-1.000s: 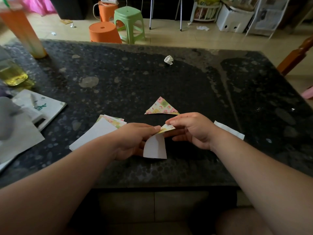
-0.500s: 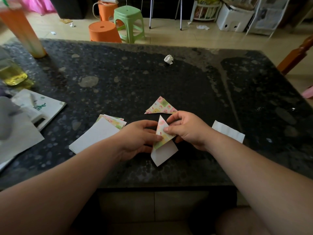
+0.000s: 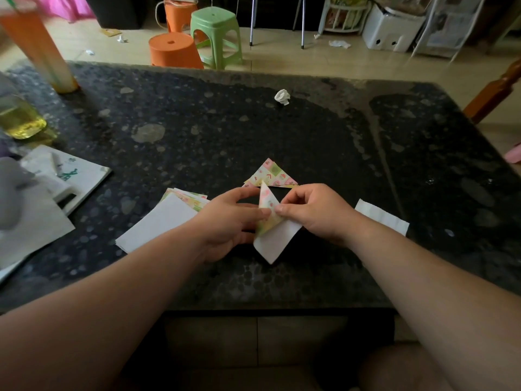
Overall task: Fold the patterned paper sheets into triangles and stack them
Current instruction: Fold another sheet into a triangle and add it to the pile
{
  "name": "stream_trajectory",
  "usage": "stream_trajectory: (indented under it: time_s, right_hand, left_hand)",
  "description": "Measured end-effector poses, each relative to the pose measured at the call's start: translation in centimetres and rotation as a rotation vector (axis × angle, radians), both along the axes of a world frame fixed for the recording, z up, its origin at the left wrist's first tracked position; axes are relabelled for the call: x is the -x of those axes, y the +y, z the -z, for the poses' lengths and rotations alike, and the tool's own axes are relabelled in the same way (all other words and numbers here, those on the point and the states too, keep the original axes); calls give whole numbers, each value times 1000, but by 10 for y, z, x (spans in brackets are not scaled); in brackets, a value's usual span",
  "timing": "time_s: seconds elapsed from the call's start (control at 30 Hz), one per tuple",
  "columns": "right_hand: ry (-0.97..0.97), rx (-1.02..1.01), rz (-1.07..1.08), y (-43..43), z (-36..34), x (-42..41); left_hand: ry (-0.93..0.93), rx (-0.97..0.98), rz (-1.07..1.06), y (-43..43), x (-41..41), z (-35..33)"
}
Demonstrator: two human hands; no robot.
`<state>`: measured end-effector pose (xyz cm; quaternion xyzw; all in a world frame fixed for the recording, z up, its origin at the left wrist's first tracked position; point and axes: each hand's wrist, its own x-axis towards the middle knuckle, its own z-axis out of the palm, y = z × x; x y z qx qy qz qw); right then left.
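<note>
blurred orange cup (image 3: 38, 49) cut off by the top edge, bottle of yellow liquid (image 3: 18, 119) cropped at left, paper stack (image 3: 158, 221) partly under the left hand (image 3: 228, 224), folded triangle (image 3: 272, 172) with lower edge behind the half-folded sheet (image 3: 277, 241) and right hand (image 3: 318, 213), white strip (image 3: 386, 218) partly behind its wrist

two hands, the left hand (image 3: 228, 221) and the right hand (image 3: 315, 213); one half-folded sheet (image 3: 277, 238); one finished triangle (image 3: 272, 173); one pile of flat sheets (image 3: 160, 221), too overlapped to count; one crumpled paper ball (image 3: 282, 96); one white slip (image 3: 380, 217); three stools: an orange stool (image 3: 174, 50), a second orange stool (image 3: 180, 12), a green stool (image 3: 215, 29); one tall orange cup (image 3: 39, 49); one worktop (image 3: 310, 142)
</note>
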<state>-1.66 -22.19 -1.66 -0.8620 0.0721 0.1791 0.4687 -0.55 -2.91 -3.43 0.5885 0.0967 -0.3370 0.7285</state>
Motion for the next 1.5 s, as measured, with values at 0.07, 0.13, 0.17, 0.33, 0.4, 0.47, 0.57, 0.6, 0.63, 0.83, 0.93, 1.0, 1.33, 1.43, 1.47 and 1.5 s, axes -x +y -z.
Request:
stream_trajectory:
  time_s: [0.07,0.13,0.17,0.33,0.4,0.47,0.57,0.6,0.63,0.83,0.93,1.0,1.33,1.43,1.47,1.5]
  right_hand:
    - [-35,67,-81,0,-1,1]
    - [-62,105,-142,0,-2,1]
    - [-73,122,-165,1,-2,1]
    - [-78,122,-218,2,-3,2]
    - [-84,81,-173,2,-2,3]
    - [-67,33,-113,1,-1,3]
    - [-34,-9,-33,-1,2,1]
    - [-30,-1,-24,-1,3,0]
    - [-27,18,-29,-1,5,-1]
    - [-42,168,-164,0,3,0]
    - [-82,189,-228,5,0,2]
    - [-115,180,-242,7,-1,4]
    - [-95,221,-196,12,-1,6]
    - [-182,198,-112,8,-3,6]
    - [-216,195,-97,7,-4,6]
    - [-238,196,-97,5,-5,6]
  left_hand:
    - [-48,-65,23,1,-2,-2]
    - [-66,-113,28,1,-3,-2]
    - [-79,-129,37,2,-3,-2]
    - [-117,-177,89,3,-1,-4]
    - [-104,-171,79,2,-1,-5]
    - [-76,-159,72,2,0,-6]
    - [-22,-155,102,2,2,-7]
    - [-12,-168,123,2,2,-8]
    - [-13,-201,144,1,3,-9]
    - [-201,-399,273,3,6,-9]
    - [-292,-525,385,5,3,-9]
    - [-326,-619,470,12,-1,-11]
    - [-553,-926,545,27,-4,0]
    - [-535,-897,411,28,-5,-3]
    - [-530,-888,383,29,-6,-5]
    - [-528,-886,374,29,-5,-6]
